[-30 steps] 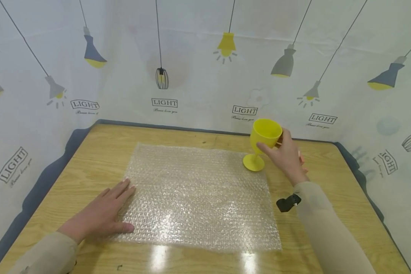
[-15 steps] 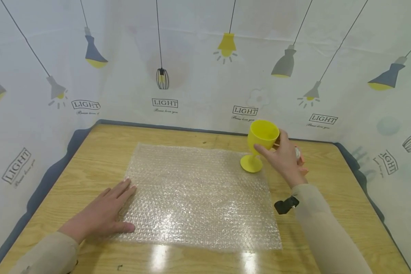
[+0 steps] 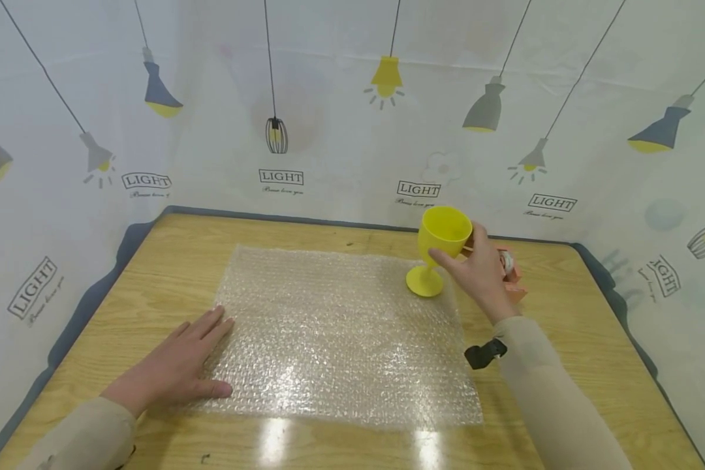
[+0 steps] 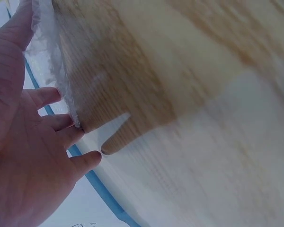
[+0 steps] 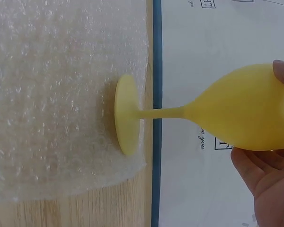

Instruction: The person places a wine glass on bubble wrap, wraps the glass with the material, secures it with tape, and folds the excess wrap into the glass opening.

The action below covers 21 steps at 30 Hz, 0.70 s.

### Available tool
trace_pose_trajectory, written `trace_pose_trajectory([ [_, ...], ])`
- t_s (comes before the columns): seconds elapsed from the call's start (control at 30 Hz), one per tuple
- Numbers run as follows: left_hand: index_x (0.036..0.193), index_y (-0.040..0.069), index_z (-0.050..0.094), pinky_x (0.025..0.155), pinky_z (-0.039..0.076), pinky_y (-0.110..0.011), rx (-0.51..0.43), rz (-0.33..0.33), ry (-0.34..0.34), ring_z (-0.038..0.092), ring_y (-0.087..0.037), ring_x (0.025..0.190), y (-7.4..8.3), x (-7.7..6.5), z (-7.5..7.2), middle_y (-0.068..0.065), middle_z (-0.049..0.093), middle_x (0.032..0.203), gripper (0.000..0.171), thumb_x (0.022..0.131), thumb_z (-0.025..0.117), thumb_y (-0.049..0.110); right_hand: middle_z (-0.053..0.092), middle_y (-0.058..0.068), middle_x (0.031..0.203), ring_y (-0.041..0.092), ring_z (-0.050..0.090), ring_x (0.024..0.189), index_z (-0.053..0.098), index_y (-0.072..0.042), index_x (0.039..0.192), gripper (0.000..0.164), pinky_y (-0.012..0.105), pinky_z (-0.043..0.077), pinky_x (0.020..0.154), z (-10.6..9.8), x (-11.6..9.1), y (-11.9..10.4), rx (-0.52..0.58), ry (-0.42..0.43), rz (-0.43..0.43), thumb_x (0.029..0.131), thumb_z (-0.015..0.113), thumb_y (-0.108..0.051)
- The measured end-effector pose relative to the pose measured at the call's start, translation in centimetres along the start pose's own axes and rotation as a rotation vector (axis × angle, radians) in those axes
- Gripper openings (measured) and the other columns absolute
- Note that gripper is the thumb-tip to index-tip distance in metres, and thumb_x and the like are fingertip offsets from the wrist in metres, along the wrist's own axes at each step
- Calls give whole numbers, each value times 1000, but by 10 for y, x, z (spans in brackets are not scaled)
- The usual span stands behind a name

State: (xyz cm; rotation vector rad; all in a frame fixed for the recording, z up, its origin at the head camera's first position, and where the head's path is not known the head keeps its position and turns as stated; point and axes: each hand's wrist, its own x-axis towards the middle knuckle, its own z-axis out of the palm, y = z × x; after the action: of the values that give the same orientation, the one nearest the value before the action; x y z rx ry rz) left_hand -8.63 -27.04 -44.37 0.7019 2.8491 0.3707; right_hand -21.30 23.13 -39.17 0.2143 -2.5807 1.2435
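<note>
A yellow goblet (image 3: 442, 232) stands upright over the back right corner of a sheet of bubble wrap (image 3: 329, 339). My right hand (image 3: 478, 274) grips its bowl from the right, thumb in front and fingers behind. In the right wrist view the goblet's round foot (image 5: 127, 115) is close over the wrap, its stem bare. My left hand (image 3: 179, 365) lies palm down with spread fingers on the wrap's left edge. The left wrist view shows the fingertips (image 4: 87, 161) of that hand at the wrap's edge and the table.
Behind my right wrist sits a salmon-pink holder (image 3: 514, 292) with a white roll (image 3: 507, 262) in it, partly hidden by the hand. The wooden table (image 3: 153, 274) ends at a dark blue border along a curtain (image 3: 341, 91) printed with lamps.
My right hand has shifted the goblet a little to the left over the bubble wrap, uncovering more of the pink holder. The left hand has stayed in place.
</note>
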Motion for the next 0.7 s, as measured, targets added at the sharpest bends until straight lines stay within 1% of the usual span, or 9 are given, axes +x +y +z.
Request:
trace_pose_trajectory([
  [0.1,158,-2,35,116,26,-74,-7,-2,0,26,-50,150,0,0,0,-31,22,165,118,78,63,81,56,24,135,41,58,123,37,4,150,82,58,51,107,2,0,0,3,0,-12,91,81,-34],
  [0.33,160,1,33,120,20,-71,-52,-28,-26,21,-48,153,-1,0,0,-28,18,168,118,78,66,79,57,22,135,39,58,121,37,1,151,82,59,50,107,5,-3,-1,25,-6,-18,91,81,-34],
  [0.6,160,1,33,120,19,-71,-51,-27,-27,21,-48,153,0,1,-1,-28,17,168,118,78,66,79,58,23,133,39,59,121,40,3,148,79,58,51,107,10,-6,-5,33,4,-13,91,82,-32],
  [0.7,160,1,32,121,19,-71,-51,-32,-29,20,-47,153,0,1,-1,-27,17,168,118,78,66,79,58,22,133,39,59,121,40,2,148,79,57,51,107,11,-7,-8,27,0,-6,90,82,-31],
])
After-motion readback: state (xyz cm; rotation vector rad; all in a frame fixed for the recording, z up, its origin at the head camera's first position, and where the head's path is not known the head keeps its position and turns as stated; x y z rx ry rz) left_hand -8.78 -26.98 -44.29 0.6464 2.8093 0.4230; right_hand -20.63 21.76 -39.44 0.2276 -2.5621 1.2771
